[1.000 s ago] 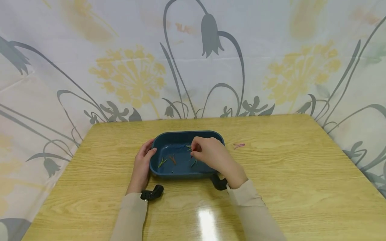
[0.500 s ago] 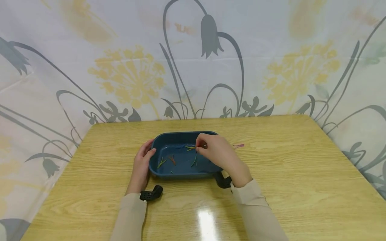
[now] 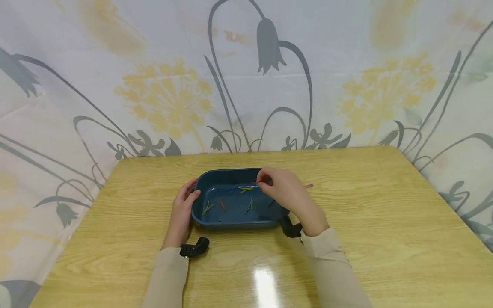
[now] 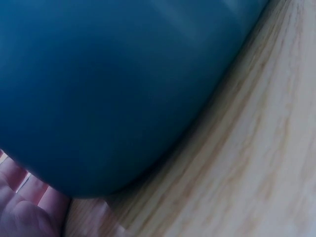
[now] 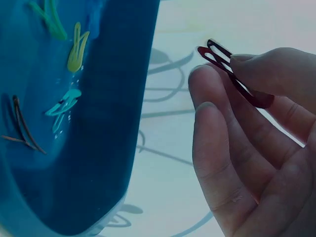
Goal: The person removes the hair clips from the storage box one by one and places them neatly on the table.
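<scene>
A dark blue tub [image 3: 235,224] sits on the table with several hair clips in it. My left hand [image 3: 182,214] holds its left end, thumb on the rim and fingers on the outside wall. Above the tub's right part, my right hand [image 3: 286,192] pinches a dark red snap hair clip [image 5: 259,101] between thumb and fingertips. Inside the tub lie a yellow clip [image 3: 245,189], a green clip [image 3: 208,208], a reddish-brown clip [image 3: 221,205] and a teal clip [image 3: 249,206]. The left wrist view shows mostly the tub's wall [image 4: 113,98].
A pink clip [image 3: 309,186] lies on the wooden table [image 3: 385,239] right of the tub, partly hidden behind my right hand. A flower-patterned cloth [image 3: 246,94] hangs behind and beside the table. Black wrist cameras stick out near the tub's front.
My right hand has moved right and slightly away from me with the clip, from over the tub's middle toward its right end. My left hand has stayed on the tub.
</scene>
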`<state>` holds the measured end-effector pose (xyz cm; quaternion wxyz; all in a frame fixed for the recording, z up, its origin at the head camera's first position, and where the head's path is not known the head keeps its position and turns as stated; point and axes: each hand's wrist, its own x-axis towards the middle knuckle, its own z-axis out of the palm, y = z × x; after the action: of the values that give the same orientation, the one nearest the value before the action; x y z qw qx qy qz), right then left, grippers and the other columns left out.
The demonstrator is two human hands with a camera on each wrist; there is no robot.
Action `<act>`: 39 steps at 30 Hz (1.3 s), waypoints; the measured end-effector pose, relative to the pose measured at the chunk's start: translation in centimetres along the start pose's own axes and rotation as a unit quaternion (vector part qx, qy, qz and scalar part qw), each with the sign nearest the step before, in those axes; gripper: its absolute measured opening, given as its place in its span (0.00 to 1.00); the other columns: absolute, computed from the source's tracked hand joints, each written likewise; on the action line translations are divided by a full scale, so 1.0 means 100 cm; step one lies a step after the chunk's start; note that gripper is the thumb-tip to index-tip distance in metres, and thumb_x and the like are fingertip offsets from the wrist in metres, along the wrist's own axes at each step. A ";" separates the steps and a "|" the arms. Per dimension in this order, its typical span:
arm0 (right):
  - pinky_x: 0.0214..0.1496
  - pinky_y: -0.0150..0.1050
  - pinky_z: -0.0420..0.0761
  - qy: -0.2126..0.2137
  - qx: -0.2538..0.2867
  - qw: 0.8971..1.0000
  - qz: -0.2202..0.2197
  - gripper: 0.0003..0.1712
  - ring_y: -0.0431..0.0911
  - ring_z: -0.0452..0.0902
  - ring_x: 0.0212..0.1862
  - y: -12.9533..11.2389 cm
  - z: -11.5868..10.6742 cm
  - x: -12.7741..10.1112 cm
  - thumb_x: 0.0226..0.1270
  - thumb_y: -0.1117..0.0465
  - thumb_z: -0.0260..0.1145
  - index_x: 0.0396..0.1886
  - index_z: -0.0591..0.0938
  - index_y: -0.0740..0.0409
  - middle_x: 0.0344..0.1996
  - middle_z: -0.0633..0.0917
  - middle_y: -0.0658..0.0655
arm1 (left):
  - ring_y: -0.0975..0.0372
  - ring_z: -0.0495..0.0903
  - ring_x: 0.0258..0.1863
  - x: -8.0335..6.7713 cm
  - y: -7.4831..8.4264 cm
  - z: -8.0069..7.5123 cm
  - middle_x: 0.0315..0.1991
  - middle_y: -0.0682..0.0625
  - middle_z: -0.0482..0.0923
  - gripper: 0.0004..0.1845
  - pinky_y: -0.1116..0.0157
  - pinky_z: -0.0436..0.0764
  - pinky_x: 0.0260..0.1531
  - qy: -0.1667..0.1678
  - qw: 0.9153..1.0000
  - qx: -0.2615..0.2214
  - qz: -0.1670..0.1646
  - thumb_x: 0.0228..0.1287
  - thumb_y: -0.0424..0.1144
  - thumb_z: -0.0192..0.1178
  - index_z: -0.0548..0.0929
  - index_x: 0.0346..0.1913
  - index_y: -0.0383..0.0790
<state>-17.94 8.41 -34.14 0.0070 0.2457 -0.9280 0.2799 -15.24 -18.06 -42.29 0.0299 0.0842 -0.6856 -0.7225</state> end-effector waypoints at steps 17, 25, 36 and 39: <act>0.35 0.37 0.74 -0.002 0.015 1.000 0.015 0.08 0.41 0.74 0.32 0.014 -0.005 0.000 0.66 0.57 0.59 0.41 0.81 0.51 0.35 0.82 0.48 | 0.63 0.64 0.61 0.009 -0.013 -0.004 0.63 0.53 0.65 0.22 0.62 0.61 0.62 -0.002 1.000 0.003 0.011 0.69 0.42 0.49 0.66 0.64 0.49; 0.34 0.37 0.73 0.006 0.010 1.000 0.021 0.06 0.41 0.73 0.30 0.021 -0.006 0.000 0.66 0.57 0.59 0.39 0.80 0.50 0.33 0.82 0.49 | 0.63 0.65 0.60 0.010 -0.013 -0.004 0.63 0.54 0.66 0.21 0.63 0.63 0.60 0.003 1.000 0.007 0.011 0.68 0.43 0.50 0.67 0.64 0.50; 0.32 0.37 0.74 0.010 0.036 0.998 0.042 0.05 0.41 0.75 0.30 0.032 -0.010 -0.001 0.65 0.58 0.60 0.39 0.80 0.50 0.27 0.81 0.49 | 0.63 0.63 0.62 0.011 -0.015 -0.005 0.64 0.53 0.64 0.22 0.62 0.60 0.62 0.000 1.000 -0.006 0.002 0.69 0.41 0.50 0.66 0.64 0.49; 0.32 0.37 0.75 0.009 0.040 0.998 0.054 0.07 0.42 0.76 0.30 0.036 -0.011 -0.001 0.65 0.58 0.60 0.40 0.81 0.51 0.28 0.82 0.51 | 0.63 0.64 0.62 0.011 -0.015 -0.005 0.64 0.53 0.64 0.22 0.63 0.61 0.61 0.001 1.000 -0.011 0.001 0.69 0.41 0.50 0.66 0.64 0.48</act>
<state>-19.66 11.59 -35.07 -0.0095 0.1923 -0.9279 0.3192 -16.13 -18.59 -43.92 0.0318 0.0841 -0.6779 -0.7296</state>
